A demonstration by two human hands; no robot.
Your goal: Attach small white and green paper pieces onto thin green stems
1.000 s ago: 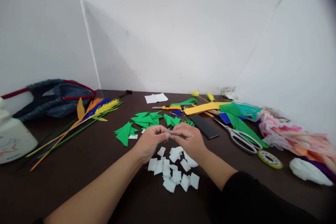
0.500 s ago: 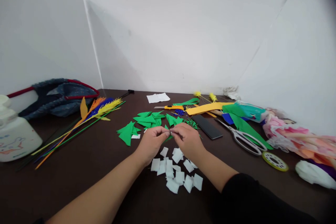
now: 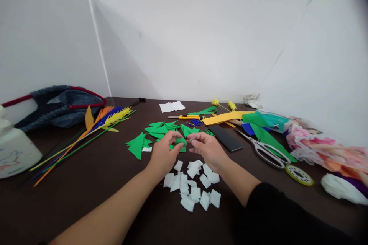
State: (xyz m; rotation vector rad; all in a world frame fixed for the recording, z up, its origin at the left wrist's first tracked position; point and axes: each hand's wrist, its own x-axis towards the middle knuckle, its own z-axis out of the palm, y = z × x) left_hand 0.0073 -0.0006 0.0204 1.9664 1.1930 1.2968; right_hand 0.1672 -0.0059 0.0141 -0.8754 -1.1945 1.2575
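My left hand [image 3: 162, 154] pinches a small green paper piece [image 3: 180, 142] between thumb and fingers, just above the dark table [image 3: 86, 168]. My right hand [image 3: 209, 151] hovers a short way to the right of it. Its thumb and forefinger are curled close together and point at the piece, and I cannot make out whether anything small is between them. Below both hands lies a heap of several small white paper squares [image 3: 192, 187]. Several green paper triangles [image 3: 161, 130] lie just beyond the hands.
Scissors [image 3: 266, 149], a tape roll [image 3: 299, 175] and a dark phone-like slab [image 3: 229, 138] lie to the right. A yellow utility knife [image 3: 186, 117] and coloured paper scraps [image 3: 258, 122] lie behind. Coloured stems [image 3: 86, 134], a white jug [image 3: 14, 153] and a denim bag [image 3: 60, 105] are on the left.
My hands have drawn slightly apart and moved a little away from me. The green piece now shows in my left hand's fingers.
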